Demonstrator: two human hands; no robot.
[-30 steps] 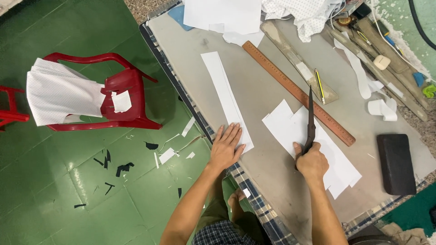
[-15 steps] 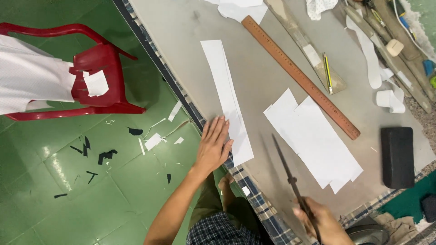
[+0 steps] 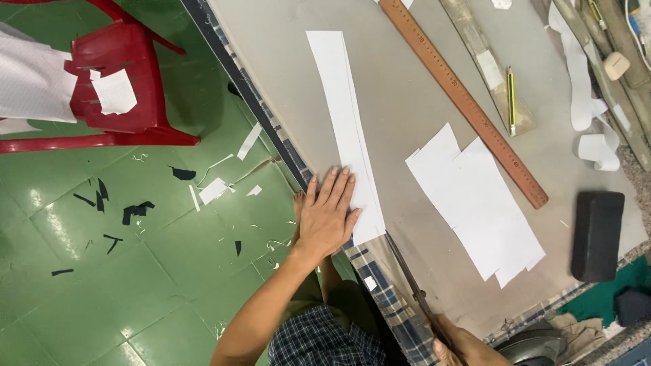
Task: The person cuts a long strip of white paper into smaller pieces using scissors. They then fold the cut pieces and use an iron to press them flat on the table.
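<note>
Grey worktop (image 3: 413, 122): scissors (image 3: 407, 274) now reach the strip's (image 3: 346, 122) lower end, gripped by right hand (image 3: 458, 346); left hand (image 3: 325, 217) stays flat, fingers spread, on it.

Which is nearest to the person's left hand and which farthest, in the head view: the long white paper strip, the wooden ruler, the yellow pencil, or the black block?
From the left hand, which lies flat at the table's near edge:
1. Long white paper strip, under its fingertips.
2. Wooden ruler, to the right, lying diagonally across the table.
3. Yellow pencil, just beyond the ruler.
4. Black block, far right.
</note>
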